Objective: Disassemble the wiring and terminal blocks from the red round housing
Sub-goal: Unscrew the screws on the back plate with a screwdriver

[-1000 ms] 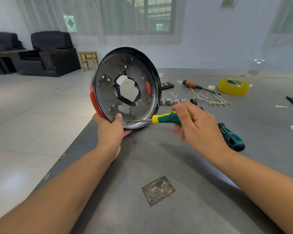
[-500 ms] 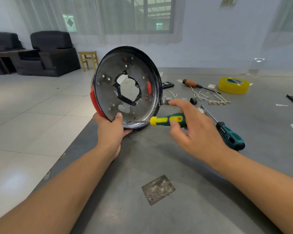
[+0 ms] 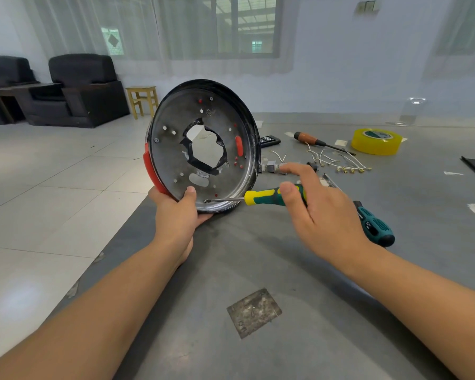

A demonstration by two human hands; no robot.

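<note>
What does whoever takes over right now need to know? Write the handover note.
Left hand grips the red round housing upright on the grey table's edge.
Right hand holds the yellow-green screwdriver, tip at a screw on the housing's lower rim.
Done: loose white wires and small grey terminal blocks lie on the table behind.
Left: that rim screw; no wiring shows inside the housing.

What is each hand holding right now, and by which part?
The left hand grips the red round housing by its lower rim. The right hand holds the yellow-green screwdriver by its handle, thumb on top.
</note>
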